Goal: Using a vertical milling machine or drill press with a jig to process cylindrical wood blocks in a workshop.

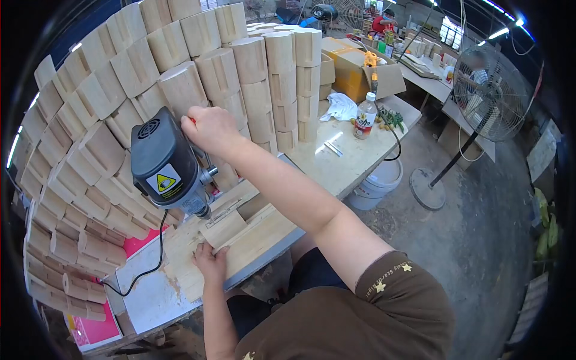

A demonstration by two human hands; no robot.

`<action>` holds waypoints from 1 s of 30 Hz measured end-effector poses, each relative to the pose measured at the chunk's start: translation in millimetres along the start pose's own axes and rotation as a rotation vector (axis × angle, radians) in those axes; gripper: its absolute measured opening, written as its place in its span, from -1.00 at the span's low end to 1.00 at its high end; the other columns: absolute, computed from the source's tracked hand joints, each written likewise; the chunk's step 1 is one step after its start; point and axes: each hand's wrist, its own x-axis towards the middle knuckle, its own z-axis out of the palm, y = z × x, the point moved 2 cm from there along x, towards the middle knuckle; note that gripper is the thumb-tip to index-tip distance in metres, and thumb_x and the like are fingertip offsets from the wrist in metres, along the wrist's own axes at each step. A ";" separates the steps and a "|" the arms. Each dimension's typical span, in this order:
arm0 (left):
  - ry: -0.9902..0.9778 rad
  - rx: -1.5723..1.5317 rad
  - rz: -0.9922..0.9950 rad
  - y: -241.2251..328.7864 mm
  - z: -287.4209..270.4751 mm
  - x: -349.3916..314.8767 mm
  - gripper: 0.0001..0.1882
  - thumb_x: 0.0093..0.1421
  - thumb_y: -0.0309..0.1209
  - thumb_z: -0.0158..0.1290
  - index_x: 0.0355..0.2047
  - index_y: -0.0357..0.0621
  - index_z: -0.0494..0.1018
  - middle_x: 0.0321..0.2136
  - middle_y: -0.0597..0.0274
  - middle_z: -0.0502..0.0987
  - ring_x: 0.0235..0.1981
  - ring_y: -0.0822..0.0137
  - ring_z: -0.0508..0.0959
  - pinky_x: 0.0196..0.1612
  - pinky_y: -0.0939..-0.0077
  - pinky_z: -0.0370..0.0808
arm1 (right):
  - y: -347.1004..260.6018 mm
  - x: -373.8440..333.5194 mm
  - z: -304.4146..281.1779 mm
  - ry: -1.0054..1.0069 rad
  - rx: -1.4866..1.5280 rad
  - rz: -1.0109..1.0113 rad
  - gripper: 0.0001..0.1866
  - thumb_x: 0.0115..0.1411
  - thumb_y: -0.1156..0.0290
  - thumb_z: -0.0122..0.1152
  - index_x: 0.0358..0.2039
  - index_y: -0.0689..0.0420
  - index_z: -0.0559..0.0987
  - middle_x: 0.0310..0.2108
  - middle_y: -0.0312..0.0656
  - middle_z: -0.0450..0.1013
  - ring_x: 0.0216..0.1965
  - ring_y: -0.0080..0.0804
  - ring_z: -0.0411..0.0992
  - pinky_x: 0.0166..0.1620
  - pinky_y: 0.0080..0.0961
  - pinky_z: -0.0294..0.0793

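A small bench drill press (pixel 161 144) with a dark grey housing stands on the table at centre left, its chuck (pixel 203 212) pointing down over a pale wooden block (pixel 224 231). My right hand (pixel 210 129) is closed round a red knob (pixel 192 120) beside the housing; the lever behind it is mostly hidden. My left hand (pixel 210 261) grips the near end of the block with thumb and bent fingers, on a wooden board (pixel 187 264). Whether the bit touches the wood, I cannot tell.
Tall stacks of grooved wooden blocks (pixel 108 150) curve behind the drill press. A black cord (pixel 161 240) runs across the table at left. At right are a bottle (pixel 365 117), a cardboard box (pixel 354 69), a white bucket (pixel 378 183) and a standing fan (pixel 489 96).
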 end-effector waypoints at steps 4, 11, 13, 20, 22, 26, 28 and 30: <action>-0.022 -0.029 -0.045 1.7 -0.9 -1.9 -0.63 -0.16 -0.31 0.24 -0.30 -0.12 0.49 -0.43 0.19 0.42 -0.27 0.14 0.41 0.02 0.11 0.11 | 3.4 -12.0 -4.8 -0.119 0.146 0.031 -0.73 0.15 0.19 -0.01 -0.34 0.15 0.46 -0.49 0.08 0.48 -0.35 0.07 0.46 -0.28 -0.09 0.41; 0.081 -0.067 0.019 -27.4 -3.4 -19.8 -0.60 -0.24 -0.30 0.28 -0.34 -0.16 0.49 -0.45 0.14 0.45 -0.35 0.06 0.44 -0.17 0.16 0.27 | 49.1 -110.7 -3.1 -0.397 0.198 0.059 -0.47 0.17 0.12 0.04 0.05 0.21 0.35 -0.18 0.09 0.43 -0.08 0.01 0.36 -0.04 -0.17 0.33; 0.162 -0.068 0.107 -25.0 5.5 -12.8 -0.61 -0.30 -0.31 0.30 -0.42 -0.18 0.49 -0.48 0.12 0.46 -0.39 0.03 0.44 -0.28 0.20 0.31 | 75.8 -144.8 4.6 -0.520 0.043 -0.006 -0.48 0.13 0.09 0.10 -0.03 0.22 0.43 -0.18 0.06 0.42 -0.07 0.01 0.34 -0.01 -0.18 0.30; 0.125 0.011 0.097 16.4 -10.8 -40.7 -0.60 -0.20 -0.22 0.29 -0.31 -0.05 0.52 -0.52 0.23 0.43 -0.39 0.19 0.43 -0.28 0.30 0.25 | 62.8 -188.2 -29.4 -0.624 0.003 -0.151 -0.51 -0.10 0.14 0.33 -0.18 0.14 0.52 -0.29 -0.08 0.39 -0.19 -0.07 0.31 -0.12 -0.23 0.30; 0.160 0.017 0.110 15.5 -22.2 -51.3 -0.58 -0.18 -0.21 0.28 -0.27 -0.03 0.53 -0.52 0.26 0.42 -0.37 0.22 0.43 -0.27 0.33 0.24 | 53.2 -198.1 -34.8 -0.638 0.009 -0.158 -0.50 -0.11 0.13 0.34 -0.19 0.15 0.52 -0.29 -0.08 0.39 -0.21 -0.08 0.30 -0.12 -0.23 0.30; -0.024 -0.279 0.061 8.8 -48.0 -47.9 -0.57 -0.12 -0.25 0.25 -0.19 -0.02 0.52 -0.50 0.29 0.42 -0.35 0.27 0.43 -0.19 0.33 0.23 | 46.2 -208.9 -35.9 -0.598 0.001 -0.169 -0.48 -0.13 0.11 0.35 -0.21 0.18 0.51 -0.29 -0.10 0.39 -0.24 -0.09 0.27 -0.14 -0.26 0.29; -0.075 -0.477 0.011 -7.1 -58.7 -37.0 -0.60 -0.09 -0.28 0.22 -0.18 -0.03 0.52 -0.50 0.30 0.44 -0.35 0.28 0.43 -0.16 0.32 0.22 | 45.0 -210.8 -35.4 -0.593 0.004 -0.173 -0.47 -0.13 0.11 0.35 -0.22 0.20 0.50 -0.29 -0.10 0.39 -0.24 -0.08 0.27 -0.14 -0.26 0.29; -0.048 -0.367 0.096 -26.4 -61.6 -17.1 -0.68 -0.01 -0.35 0.13 -0.19 0.00 0.53 -0.48 0.30 0.47 -0.33 0.28 0.45 -0.10 0.31 0.21 | 44.8 -211.9 -37.4 -0.585 0.002 -0.178 -0.47 -0.14 0.11 0.35 -0.23 0.22 0.50 -0.29 -0.09 0.39 -0.24 -0.08 0.26 -0.14 -0.26 0.29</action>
